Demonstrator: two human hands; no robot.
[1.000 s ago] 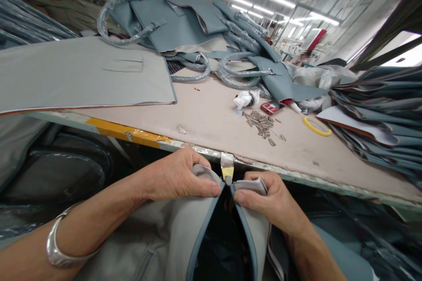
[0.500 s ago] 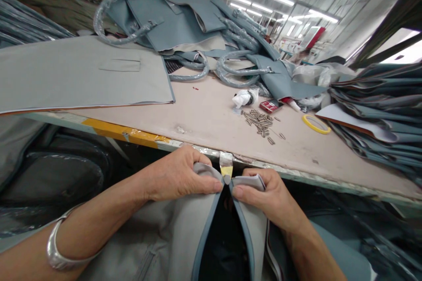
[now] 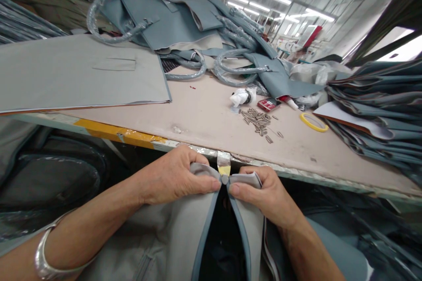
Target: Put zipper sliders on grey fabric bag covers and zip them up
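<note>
Over the last second the two rims of the grey-lined, blue-edged bag opening (image 3: 224, 232) have been drawn together at the top; the gap once seen between the thumbs is now nearly shut, and both hands have been carried slightly up towards the worn edge of the beige worktable (image 3: 211, 118); it is judged that the corner of the mouth is being aligned and pressed closed. The left hand (image 3: 174, 178) is curled tight, its thumb and fingers pinched on the left rim; the right hand (image 3: 260, 193) is likewise clenched on the folded right rim, thumb tip almost touching the other. The bag is held just below the table edge, under a strip of yellow-tipped tape (image 3: 224, 164). The bag's interior is dark and unreadable; its lower part is cut off by the frame; the fingertips beneath the fabric are hidden; whether the small dark seeds (image 3: 259, 119) are seeds cannot be settled.
</note>
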